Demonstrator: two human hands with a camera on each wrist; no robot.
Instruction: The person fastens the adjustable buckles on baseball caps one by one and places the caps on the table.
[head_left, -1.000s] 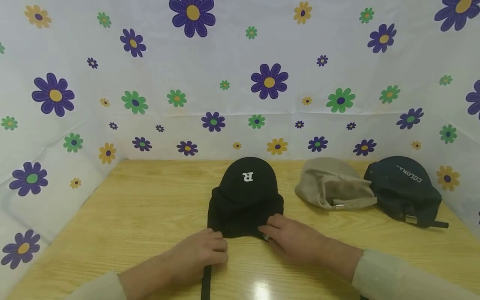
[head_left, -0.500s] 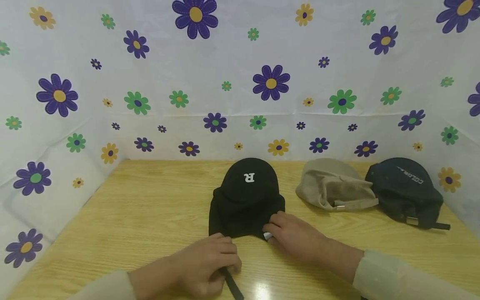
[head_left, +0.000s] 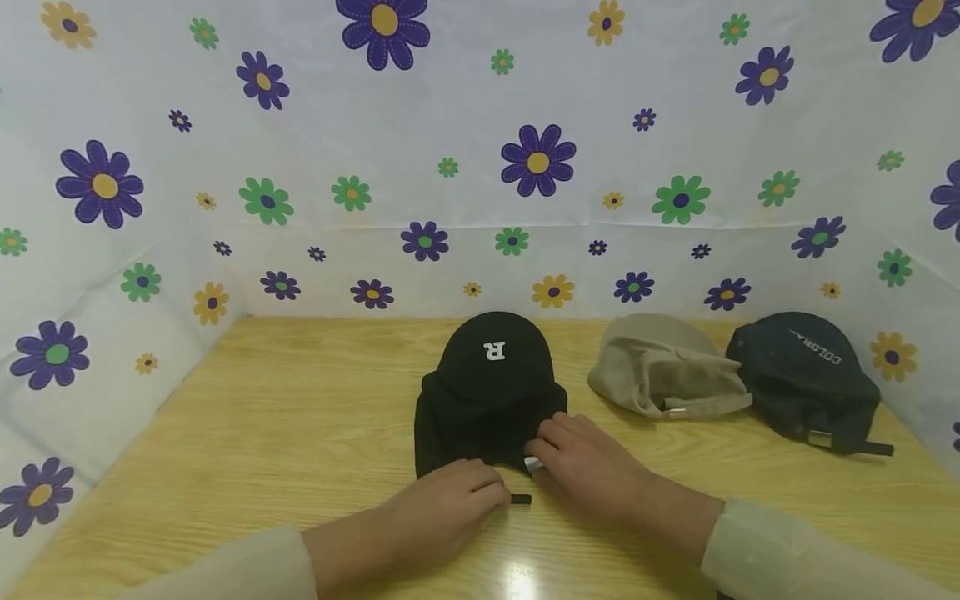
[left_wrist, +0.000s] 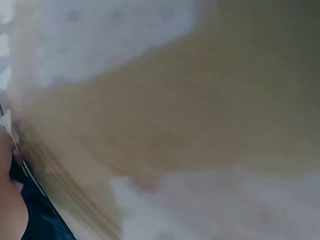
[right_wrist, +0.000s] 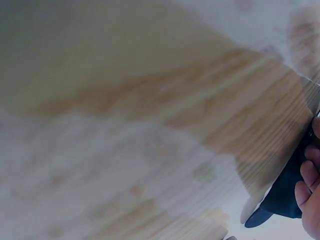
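Note:
A black cap with a white letter R lies on the wooden table, its back opening toward me. My left hand pinches the cap's black strap, whose tip sticks out past the fingertips to the right. At the cap's right rear edge my right hand grips the other side of the band, beside a silver metal buckle. The strap tip points toward the buckle, a short gap apart. In the right wrist view, curled fingers hold dark cloth. The left wrist view shows only a sliver of hand and dark fabric.
To the right of the black cap lie a beige cap and a dark navy cap with white lettering, side by side. A white flowered cloth hangs behind and beside the wooden table.
My left hand has moved right along the cap's back edge, swinging the strap from hanging toward me to pointing right. The right hand has stayed at the buckle, which shows a little more.

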